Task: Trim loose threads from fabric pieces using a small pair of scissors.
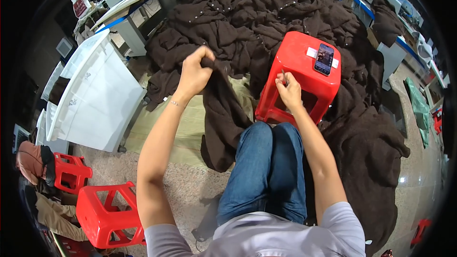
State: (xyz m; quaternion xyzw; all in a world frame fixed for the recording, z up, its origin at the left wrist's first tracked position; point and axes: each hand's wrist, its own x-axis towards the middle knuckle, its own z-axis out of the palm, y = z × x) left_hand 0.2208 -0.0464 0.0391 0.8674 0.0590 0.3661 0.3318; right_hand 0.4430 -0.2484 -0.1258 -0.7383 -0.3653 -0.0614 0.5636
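Raised in front of me, my left hand [195,72] is closed on a dark brown knit garment [221,104]. The cloth hangs from it down beside my knees. My right hand [289,91] is at the near left edge of a red plastic stool [296,47], fingers pinched around a small, thin, dark tool [284,76]. Its kind is too small to make out. On the stool's top lies a phone [324,59] with a lit screen, over white patches. Behind the stool rises a large heap of brown knit garments [228,24] dotted with small pale buttons.
White plastic bins [97,95] stand at the left. Another red stool [97,216] is at lower left, near a seated person's legs [59,214]. More brown garments [364,162] drape down on my right. Worktables with machines [362,0] line the back, and a yellowish sheet [166,133] covers some floor.
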